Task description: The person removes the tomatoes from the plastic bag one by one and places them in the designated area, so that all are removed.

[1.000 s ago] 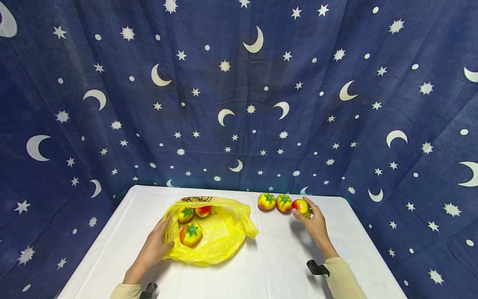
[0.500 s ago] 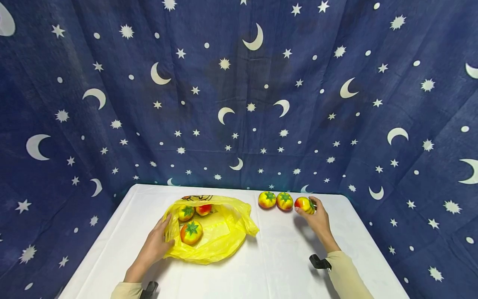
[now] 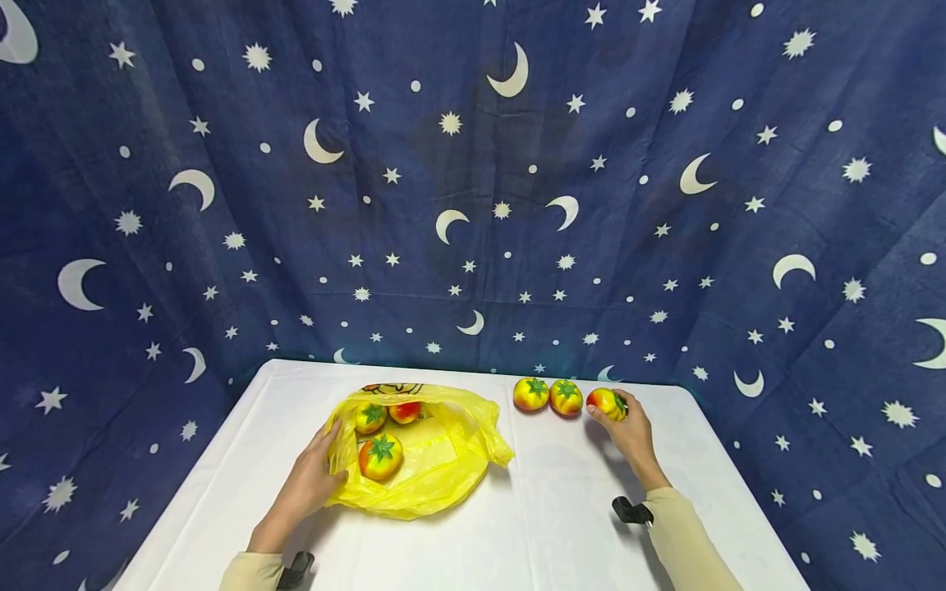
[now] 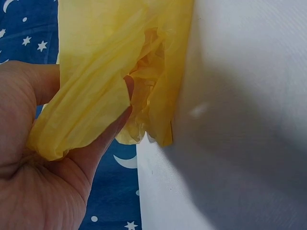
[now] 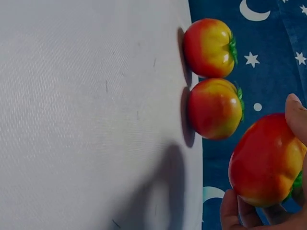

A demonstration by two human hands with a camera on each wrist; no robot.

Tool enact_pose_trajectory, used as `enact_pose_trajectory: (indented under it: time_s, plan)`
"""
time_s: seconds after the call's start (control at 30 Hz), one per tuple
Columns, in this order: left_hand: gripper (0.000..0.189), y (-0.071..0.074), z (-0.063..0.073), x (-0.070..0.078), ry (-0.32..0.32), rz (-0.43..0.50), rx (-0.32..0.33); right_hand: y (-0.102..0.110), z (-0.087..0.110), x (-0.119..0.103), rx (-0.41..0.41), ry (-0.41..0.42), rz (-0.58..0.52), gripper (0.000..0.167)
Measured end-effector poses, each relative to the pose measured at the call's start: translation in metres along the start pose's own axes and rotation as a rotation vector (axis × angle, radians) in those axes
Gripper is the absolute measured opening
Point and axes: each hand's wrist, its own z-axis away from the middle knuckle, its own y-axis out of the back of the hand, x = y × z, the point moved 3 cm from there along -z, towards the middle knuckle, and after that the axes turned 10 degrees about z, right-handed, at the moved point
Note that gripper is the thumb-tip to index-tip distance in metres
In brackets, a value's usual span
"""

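Presently | right hand [image 3: 632, 437]: fingers curled round red-yellow fruit [image 3: 607, 403], right of lower centre | left hand [image 3: 306, 479]: fingers loosely curved, holding yellow bag's edge [image 3: 436, 495], lower left-centre

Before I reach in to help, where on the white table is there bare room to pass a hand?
Most room: the white table in front of the yellow bag and the two loose fruits. Another bare patch lies left of the left hand. Crowded: around those fruits, where the right hand holds another fruit, and the bag's gripped left side.
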Motion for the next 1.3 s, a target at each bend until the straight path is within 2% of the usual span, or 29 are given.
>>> enact_pose_trajectory:
  time_s: [0.3, 0.53, 0.93, 1.3]
  plan:
    - [0.089, 0.002, 0.001, 0.002, 0.005, -0.010, -0.001, -0.008, -0.009, 0.007, -0.004, -0.015, 0.032, 0.084]
    - [0.089, 0.003, 0.001, 0.004, -0.004, -0.010, 0.011, -0.010, -0.019, 0.007, 0.014, 0.034, 0.048, 0.077]
    - [0.089, 0.002, 0.003, 0.005, 0.001, 0.017, 0.004, -0.017, -0.033, 0.012, -0.015, 0.037, 0.098, 0.075]
    - [0.089, 0.003, 0.003, 0.003, 0.001, 0.000, 0.014, -0.022, -0.043, 0.017, -0.030, 0.047, 0.126, 0.075]
